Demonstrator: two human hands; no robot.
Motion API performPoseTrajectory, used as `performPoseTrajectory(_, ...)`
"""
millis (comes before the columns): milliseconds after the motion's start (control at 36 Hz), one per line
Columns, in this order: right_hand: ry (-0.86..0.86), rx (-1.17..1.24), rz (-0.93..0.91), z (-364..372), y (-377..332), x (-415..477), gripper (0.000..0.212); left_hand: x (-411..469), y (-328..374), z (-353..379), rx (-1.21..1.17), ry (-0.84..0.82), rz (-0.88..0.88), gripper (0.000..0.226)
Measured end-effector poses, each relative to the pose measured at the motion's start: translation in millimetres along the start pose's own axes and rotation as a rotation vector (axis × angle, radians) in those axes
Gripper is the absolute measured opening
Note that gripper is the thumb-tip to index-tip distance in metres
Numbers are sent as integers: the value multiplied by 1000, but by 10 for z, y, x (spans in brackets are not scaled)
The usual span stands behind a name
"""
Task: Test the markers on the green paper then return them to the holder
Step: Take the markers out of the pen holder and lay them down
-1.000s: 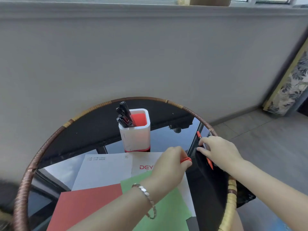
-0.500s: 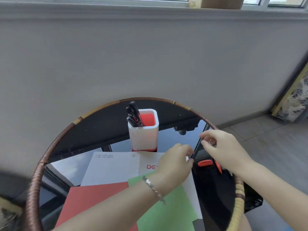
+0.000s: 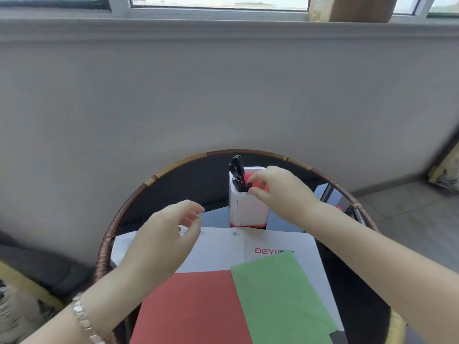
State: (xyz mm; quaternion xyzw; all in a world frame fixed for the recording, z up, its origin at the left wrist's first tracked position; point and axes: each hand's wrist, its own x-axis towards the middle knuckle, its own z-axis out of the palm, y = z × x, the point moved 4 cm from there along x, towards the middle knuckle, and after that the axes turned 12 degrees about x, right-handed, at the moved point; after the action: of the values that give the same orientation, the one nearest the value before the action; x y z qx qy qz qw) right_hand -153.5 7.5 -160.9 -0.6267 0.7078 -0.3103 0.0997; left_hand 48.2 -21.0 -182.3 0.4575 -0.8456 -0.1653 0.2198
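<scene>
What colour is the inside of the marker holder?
Red, inside the holder, clearest in head view.

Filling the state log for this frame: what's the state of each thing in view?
Holder: upright, holds markers.
Markers: leaning in holder's left side.
Marker: in holder, top pinched.
Green paper: flat, partly on white sheet, no marks visible.
Red paper: flat, left of green paper.
Left hand: fingers relaxed, holds nothing.
Right hand: pinches marker.

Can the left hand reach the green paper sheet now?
Probably yes: the left hand hovers empty near the green paper sheet, which lies uncovered; the right hand pinches a black marker at the white holder.
</scene>
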Motion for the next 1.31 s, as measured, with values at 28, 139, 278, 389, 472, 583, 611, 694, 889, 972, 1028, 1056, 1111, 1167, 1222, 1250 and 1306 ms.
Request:
performPoseTrajectory(28, 13, 7, 13, 10, 19, 8, 22, -10, -13, 4, -7, -3, -6, 20)
performPoseTrajectory(139, 167, 54, -45, -79, 9, -51, 21, -34, 37, 44, -68, -4, 6, 21)
performPoseTrajectory(278, 330, 274, -230, -366, -260, -344, 15, -11, 275, 49, -172, 42, 78, 32)
performPoseTrajectory(389, 331, 283, -343, -463, -447, -607, 14, 11, 574, 32, -314, 57, 221, 45)
performPoseTrajectory(472, 265, 251, -363, -383, -466, -725, 18, 26, 758, 41, -393, 105, 281, 26)
performPoseTrajectory(583, 231, 292, -319, -304, -369, -808, 17, 24, 860, 108, -359, 153, 311, 5)
performPoseTrajectory(611, 230, 345, -275, -294, -327, -831, 15, 16, 861, 130, -345, 165, 310, 4)
performPoseTrajectory(694, 201, 567, -14, -256, -163, -895, 9, -19, 827, 155, -418, 234, 230, 10)
performPoseTrajectory(889, -48, 1372, 515, 10, 74, -999, 55, -124, 898, 155, -946, 176, 159, 16)
performPoseTrajectory(972, 65, 1487, 509, -30, 108, -997, 34, -124, 902, 293, -826, 37, 182, 19)
performPoseTrajectory(1028, 134, 1381, 464, -53, 146, -981, 29, -107, 857, 399, -682, -48, 143, 19)
performPoseTrajectory(1056, 161, 1288, 439, -52, 168, -980, 25, -106, 845, 446, -590, -93, 149, 18)
performPoseTrajectory(1111, 196, 1147, 390, -32, 171, -986, 16, -112, 849, 528, -332, -150, 237, 13)
performPoseTrajectory(1167, 223, 1113, 348, 9, 168, -1000, 13, -128, 861, 597, -112, -162, 331, 18)
performPoseTrajectory(1222, 244, 1124, 317, 42, 154, -1015, 13, -140, 869, 648, -26, -192, 370, 23)
performPoseTrajectory(1250, 247, 1131, 305, 57, 154, -1022, 13, -147, 872, 668, 2, -207, 393, 26)
performPoseTrajectory(1306, 239, 1154, 286, 78, 153, -1037, 14, -160, 853, 694, 20, -202, 433, 32)
